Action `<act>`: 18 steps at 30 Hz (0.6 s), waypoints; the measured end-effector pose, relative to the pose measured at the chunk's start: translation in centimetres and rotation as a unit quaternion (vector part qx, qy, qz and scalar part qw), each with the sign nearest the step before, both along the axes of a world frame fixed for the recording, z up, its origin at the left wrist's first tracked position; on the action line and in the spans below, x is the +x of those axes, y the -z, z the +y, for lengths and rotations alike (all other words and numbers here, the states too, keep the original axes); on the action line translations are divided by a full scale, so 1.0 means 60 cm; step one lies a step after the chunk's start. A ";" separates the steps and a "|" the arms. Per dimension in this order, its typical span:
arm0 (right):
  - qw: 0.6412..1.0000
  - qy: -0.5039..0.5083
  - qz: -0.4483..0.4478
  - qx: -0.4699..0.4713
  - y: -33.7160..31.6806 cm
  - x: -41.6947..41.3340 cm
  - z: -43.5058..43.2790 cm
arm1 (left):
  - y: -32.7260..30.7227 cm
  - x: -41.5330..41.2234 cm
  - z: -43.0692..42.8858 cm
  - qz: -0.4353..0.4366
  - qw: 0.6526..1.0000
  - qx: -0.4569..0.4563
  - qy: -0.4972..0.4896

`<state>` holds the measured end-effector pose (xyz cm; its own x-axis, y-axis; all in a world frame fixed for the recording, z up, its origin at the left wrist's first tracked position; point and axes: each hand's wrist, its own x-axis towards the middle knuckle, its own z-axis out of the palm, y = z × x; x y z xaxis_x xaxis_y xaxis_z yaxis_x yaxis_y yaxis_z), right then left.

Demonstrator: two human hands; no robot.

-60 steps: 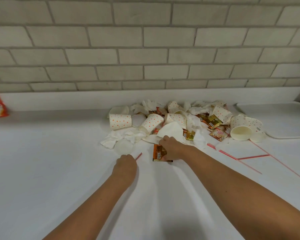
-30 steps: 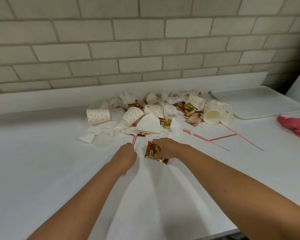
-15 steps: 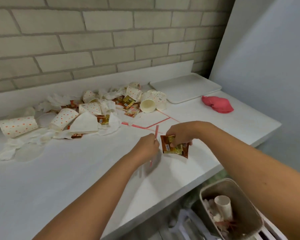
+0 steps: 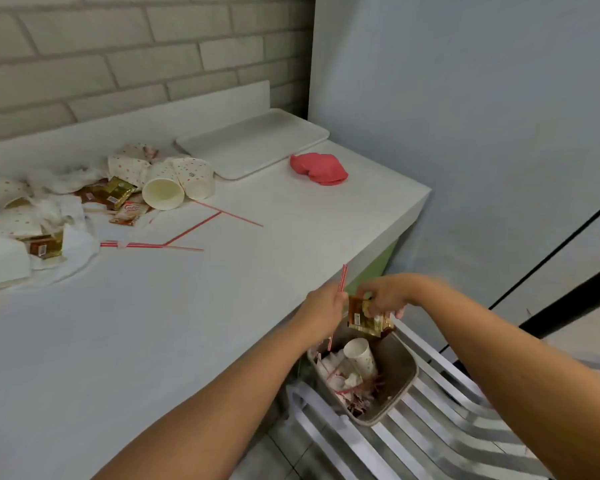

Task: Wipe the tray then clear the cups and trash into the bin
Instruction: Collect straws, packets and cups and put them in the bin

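Observation:
My left hand [image 4: 324, 308] grips a red-and-white straw [image 4: 342, 278] at the counter's right edge. Beside it, my right hand [image 4: 383, 296] holds a brown-and-gold sachet [image 4: 366, 317] above the grey bin [image 4: 395, 396]. The bin stands on a slatted chair below the counter and holds a dotted cup and scraps. Dotted paper cups [image 4: 174, 181], napkins and more sachets [image 4: 113, 195] lie piled at the counter's back left. Loose straws [image 4: 191, 230] lie in front of the pile. The white tray [image 4: 257, 142] sits in the back corner, with a pink cloth [image 4: 319, 169] next to it.
The white counter [image 4: 153, 323] ends at a grey wall on the right. A brick wall backs it. The slatted metal chair [image 4: 440, 431] fills the floor space below the counter's corner.
Both hands have carried the straw and the sachet from the pile rightward, off the counter edge, to above the bin. The view has swung right and down.

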<state>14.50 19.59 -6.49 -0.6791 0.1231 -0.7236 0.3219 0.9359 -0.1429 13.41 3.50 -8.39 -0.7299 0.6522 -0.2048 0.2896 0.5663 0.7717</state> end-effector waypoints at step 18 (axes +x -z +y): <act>0.948 0.151 0.205 -0.189 0.093 0.039 0.066 | 0.154 0.017 0.112 -0.050 0.998 0.001 0.031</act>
